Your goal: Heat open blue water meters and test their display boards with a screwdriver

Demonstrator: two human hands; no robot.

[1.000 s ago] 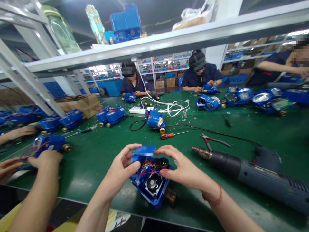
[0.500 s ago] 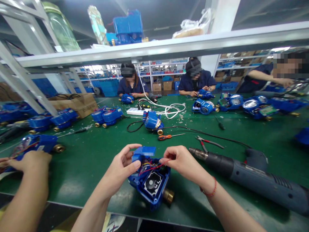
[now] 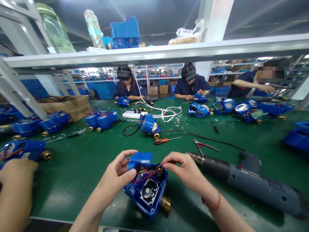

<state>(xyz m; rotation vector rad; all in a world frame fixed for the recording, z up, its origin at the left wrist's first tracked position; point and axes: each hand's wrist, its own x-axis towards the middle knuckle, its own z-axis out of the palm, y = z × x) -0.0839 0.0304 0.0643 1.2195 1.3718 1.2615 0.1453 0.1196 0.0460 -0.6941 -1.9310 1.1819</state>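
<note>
A blue water meter (image 3: pixel 150 213) stands opened on the green bench in front of me, its brass fitting (image 3: pixel 166 204) pointing right. Inside lie a black square part (image 3: pixel 149 191) and several thin coloured wires. My left hand (image 3: pixel 117 175) grips the meter's upper left side, thumb in front and fingers behind, by a raised blue plastic flap (image 3: pixel 141 157). At the upper right of the housing, my right hand (image 3: pixel 183 166) pinches red wire (image 3: pixel 154 173) between thumb and fingertips. A green round part shows just below those fingertips.
A heat gun (image 3: pixel 251 183) lies at right, beside red-handled pliers (image 3: pixel 207 146). An orange screwdriver (image 3: pixel 161 141) and another blue meter (image 3: pixel 148 125) lie ahead. A neighbour's arm (image 3: pixel 16 190) reaches in at left. Co-workers sit across the bench; a white shelf (image 3: pixel 156 54) spans above.
My right fingers have lifted slightly off the housing's corner with the red wire, uncovering the green part. The neighbour's arm has shifted left. The whole view has moved slightly.
</note>
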